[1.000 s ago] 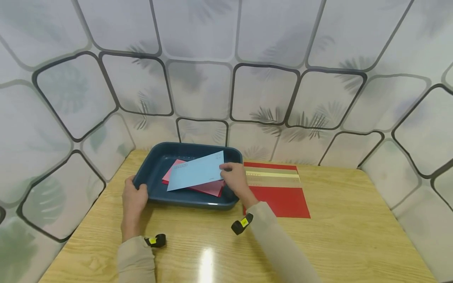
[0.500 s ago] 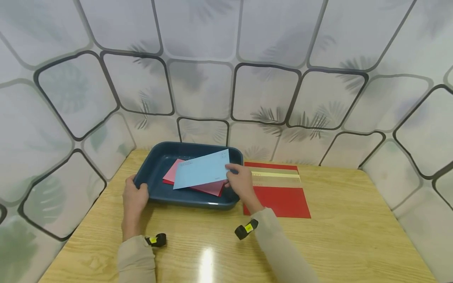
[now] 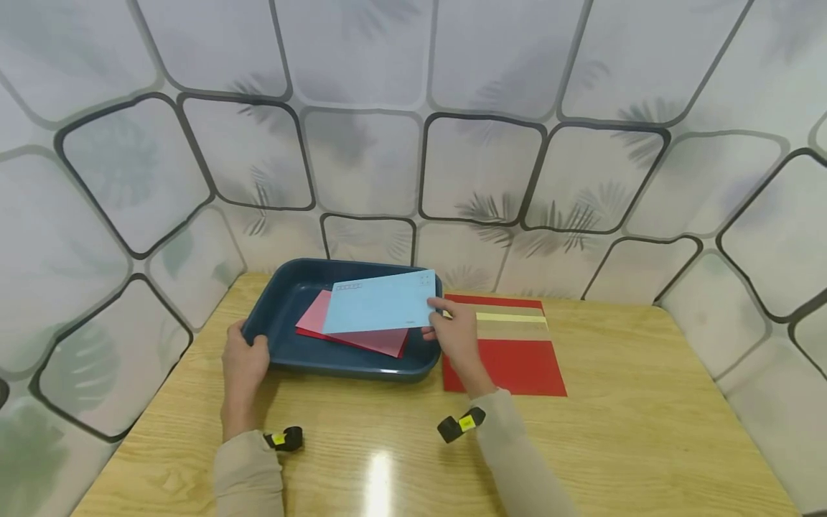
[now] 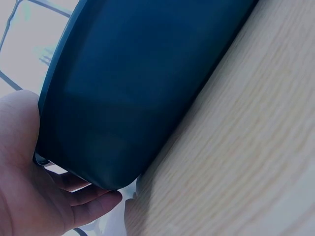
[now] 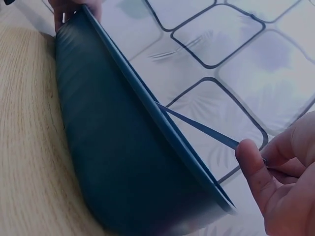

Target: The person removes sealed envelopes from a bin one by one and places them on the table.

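Observation:
A light blue envelope (image 3: 377, 303) with printed postcode boxes slants over the right part of a dark blue tray (image 3: 284, 330). My right hand (image 3: 455, 334) pinches its right end between thumb and fingers. In the right wrist view the envelope (image 5: 202, 129) appears edge-on, rising above the tray's rim. Under it, a pink envelope (image 3: 313, 316) and a red one (image 3: 310, 334) lie in the tray, partly covered. My left hand (image 3: 245, 362) grips the tray's left front corner. The left wrist view has the thumb at the rim and the fingers around the outer wall.
Right of the tray, on the wooden table (image 3: 633, 402), lies an overlapping stack: a red sheet (image 3: 510, 366), tan envelopes (image 3: 510, 330) and a pale yellow strip (image 3: 517, 317). A patterned curtain (image 3: 362, 158) encloses the table at the back and sides.
My right hand has moved right, drawing the light blue envelope along and levelling it somewhat. More of the pink envelope shows. The left hand and tray stay put.

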The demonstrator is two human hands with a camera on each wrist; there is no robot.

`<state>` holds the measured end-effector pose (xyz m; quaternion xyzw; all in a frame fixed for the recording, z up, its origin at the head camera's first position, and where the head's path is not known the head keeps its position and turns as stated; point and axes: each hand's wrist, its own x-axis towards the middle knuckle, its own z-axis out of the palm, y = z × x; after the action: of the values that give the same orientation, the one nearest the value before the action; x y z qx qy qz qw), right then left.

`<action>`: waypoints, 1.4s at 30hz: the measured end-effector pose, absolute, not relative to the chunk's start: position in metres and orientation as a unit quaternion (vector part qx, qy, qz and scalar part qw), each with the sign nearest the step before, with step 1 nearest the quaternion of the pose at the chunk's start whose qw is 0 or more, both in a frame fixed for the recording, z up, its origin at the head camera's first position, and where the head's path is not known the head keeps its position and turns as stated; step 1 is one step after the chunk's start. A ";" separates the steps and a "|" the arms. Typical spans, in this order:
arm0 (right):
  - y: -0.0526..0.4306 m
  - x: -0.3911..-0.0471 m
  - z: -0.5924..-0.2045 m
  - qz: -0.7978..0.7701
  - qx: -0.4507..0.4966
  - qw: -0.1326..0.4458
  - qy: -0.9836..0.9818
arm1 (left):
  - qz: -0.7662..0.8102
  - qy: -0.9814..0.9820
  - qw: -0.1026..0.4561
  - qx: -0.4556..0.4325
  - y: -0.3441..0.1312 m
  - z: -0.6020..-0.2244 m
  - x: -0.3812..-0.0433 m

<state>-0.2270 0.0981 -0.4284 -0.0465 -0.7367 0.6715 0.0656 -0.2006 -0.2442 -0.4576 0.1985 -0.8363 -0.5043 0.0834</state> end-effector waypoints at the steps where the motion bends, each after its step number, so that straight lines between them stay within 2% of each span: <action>1: 0.100 -0.226 -0.429 0.674 -0.046 0.068 -0.735 | -0.503 -0.837 0.085 0.198 -0.244 -0.458 -0.201; 15: 0.117 -0.214 -0.434 0.701 -0.053 0.094 -0.705 | -0.497 -0.840 0.088 0.200 -0.240 -0.456 -0.199; 42: 0.150 -0.201 -0.427 0.702 -0.095 0.083 -0.701 | -0.489 -0.843 0.093 0.202 -0.241 -0.457 -0.200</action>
<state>-0.2010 0.1502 -0.4274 -0.0950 -0.7009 0.7019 0.0834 -0.1998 -0.2412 -0.4571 0.2021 -0.8432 -0.4894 0.0929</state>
